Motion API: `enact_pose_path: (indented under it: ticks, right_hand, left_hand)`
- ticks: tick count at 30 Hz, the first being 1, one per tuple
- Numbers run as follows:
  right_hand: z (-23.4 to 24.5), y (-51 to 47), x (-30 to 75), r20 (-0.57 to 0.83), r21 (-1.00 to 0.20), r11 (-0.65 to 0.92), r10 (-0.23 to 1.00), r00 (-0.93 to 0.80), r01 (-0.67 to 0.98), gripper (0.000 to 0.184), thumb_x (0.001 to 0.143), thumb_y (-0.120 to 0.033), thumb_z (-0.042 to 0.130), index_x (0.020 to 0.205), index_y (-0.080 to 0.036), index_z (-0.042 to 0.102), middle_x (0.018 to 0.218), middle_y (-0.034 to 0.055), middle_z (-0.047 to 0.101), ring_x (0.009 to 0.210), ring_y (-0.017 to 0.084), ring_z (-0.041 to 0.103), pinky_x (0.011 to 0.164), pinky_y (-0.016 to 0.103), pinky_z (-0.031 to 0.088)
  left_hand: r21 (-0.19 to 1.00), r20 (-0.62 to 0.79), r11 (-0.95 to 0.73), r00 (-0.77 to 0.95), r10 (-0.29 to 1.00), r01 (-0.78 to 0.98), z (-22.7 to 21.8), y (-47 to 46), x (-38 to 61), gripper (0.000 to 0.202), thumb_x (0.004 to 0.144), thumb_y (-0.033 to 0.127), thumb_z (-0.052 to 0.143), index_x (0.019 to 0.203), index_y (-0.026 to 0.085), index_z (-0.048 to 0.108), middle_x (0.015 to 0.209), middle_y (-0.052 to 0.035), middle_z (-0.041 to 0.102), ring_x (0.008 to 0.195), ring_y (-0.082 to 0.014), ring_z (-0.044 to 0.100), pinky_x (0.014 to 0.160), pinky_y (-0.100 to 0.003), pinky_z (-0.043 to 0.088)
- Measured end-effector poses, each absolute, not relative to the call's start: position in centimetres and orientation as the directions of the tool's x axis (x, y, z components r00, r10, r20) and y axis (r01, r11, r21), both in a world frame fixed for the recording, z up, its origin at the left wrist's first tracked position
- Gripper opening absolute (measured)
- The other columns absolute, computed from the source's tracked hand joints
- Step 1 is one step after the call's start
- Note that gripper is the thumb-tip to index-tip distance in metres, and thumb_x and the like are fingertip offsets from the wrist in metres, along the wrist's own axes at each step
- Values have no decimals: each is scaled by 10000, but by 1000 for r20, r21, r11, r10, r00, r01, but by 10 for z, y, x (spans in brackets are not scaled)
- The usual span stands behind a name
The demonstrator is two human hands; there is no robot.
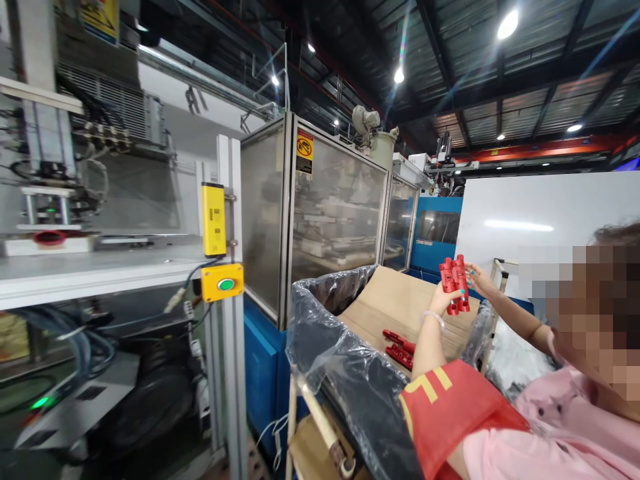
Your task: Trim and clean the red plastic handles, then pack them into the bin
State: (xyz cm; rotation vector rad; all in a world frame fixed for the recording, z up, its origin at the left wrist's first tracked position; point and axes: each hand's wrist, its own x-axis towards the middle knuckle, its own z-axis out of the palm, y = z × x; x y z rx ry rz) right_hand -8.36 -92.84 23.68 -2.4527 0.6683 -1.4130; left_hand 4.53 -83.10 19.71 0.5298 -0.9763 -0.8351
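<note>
Neither my left hand nor my right hand shows in the head view. The hands in sight belong to a co-worker at the right, in a pink shirt (505, 453) with a red armband (460, 407). The co-worker's near hand (439, 299) holds red plastic parts (454, 283) upright, side by side, above a carton. Close to the parts' right side is the co-worker's other hand (477, 280); whether it touches them I cannot tell. More red parts (399, 348) lie on the cardboard (385, 300) inside the lined carton.
A clear plastic liner (325, 333) hangs over the carton's rim. To the left stand a machine table (125, 257), a yellow box with a green button (223, 283) and an upright aluminium post (231, 373). Behind is a glazed machine enclosure (340, 207); a white panel (550, 207) rises at right.
</note>
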Motion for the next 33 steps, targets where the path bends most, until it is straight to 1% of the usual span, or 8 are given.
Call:
enact_pose_path:
  ticks: [2, 4, 8, 11, 15, 19, 24, 33]
  right_hand:
    - [234, -923, -81, 776, -350, -881, -463, 428, -320, 300, 964, -436, 475, 1122, -197, 566, 995, 42, 618, 736, 119, 593, 634, 275, 526]
    - [229, -914, -77, 760, -263, -893, -426, 492, -366, 330, 964, -466, 458, 1114, -195, 574, 941, 28, 620, 701, 118, 581, 634, 281, 521]
    - [223, -890, -56, 589, -53, -907, -367, 720, -418, 444, 942, -532, 464, 1144, -153, 576, 782, -14, 608, 604, 117, 566, 622, 297, 506]
    - [225, -879, -30, 495, 87, -877, -374, 784, -473, 494, 933, -554, 462, 1214, -157, 543, 790, 2, 630, 632, 133, 584, 663, 323, 494]
    - [232, -870, -6, 455, 211, -809, -416, 787, -549, 552, 916, -586, 461, 1267, -163, 515, 834, 31, 666, 676, 156, 613, 701, 342, 484]
    - [238, -861, -3, 442, 269, -769, -437, 784, -580, 560, 923, -582, 451, 1307, -177, 493, 848, 41, 687, 671, 159, 624, 687, 334, 484]
    - [248, -866, -15, 453, 275, -741, -462, 762, -613, 524, 970, -529, 396, 1320, -146, 473, 777, 6, 669, 647, 149, 629, 674, 325, 493]
    - [251, -887, -11, 487, 306, -702, -465, 739, -643, 570, 954, -585, 379, 1305, -152, 499, 739, 5, 658, 641, 164, 624, 682, 345, 482]
  left_hand:
    - [715, 485, 573, 306, -819, 401, 199, -831, 58, 184, 812, 313, 726, 931, 188, 661, 866, -6, 705, 900, -270, 675, 714, -381, 562]
    - [721, 463, 541, 280, -841, 433, 200, -828, 74, 175, 815, 311, 725, 921, 184, 664, 864, -6, 709, 892, -262, 678, 713, -377, 564]
    - [761, 426, 445, 154, -892, 472, 202, -816, 108, 140, 808, 238, 732, 912, 169, 667, 887, -10, 707, 878, -240, 675, 715, -368, 569]
    - [780, 409, 406, 101, -907, 476, 204, -810, 124, 127, 813, 227, 727, 909, 174, 663, 890, -12, 698, 871, -226, 670, 709, -357, 569]
    - [775, 410, 421, 131, -903, 471, 208, -815, 132, 179, 816, 244, 725, 966, 176, 653, 946, -24, 697, 921, -240, 659, 737, -391, 567]
    - [792, 420, 449, 165, -892, 413, 207, -831, 137, 222, 868, 329, 657, 1022, 170, 638, 1004, -45, 678, 879, -194, 644, 782, -407, 565]
    - [804, 454, 491, 188, -871, 335, 202, -841, 143, 261, 877, 339, 642, 1079, 176, 618, 1029, -61, 669, 895, -213, 638, 780, -432, 562]
    - [808, 495, 527, 180, -850, 263, 194, -844, 149, 279, 873, 340, 648, 1100, 180, 615, 1036, -58, 679, 930, -223, 641, 836, -459, 540]
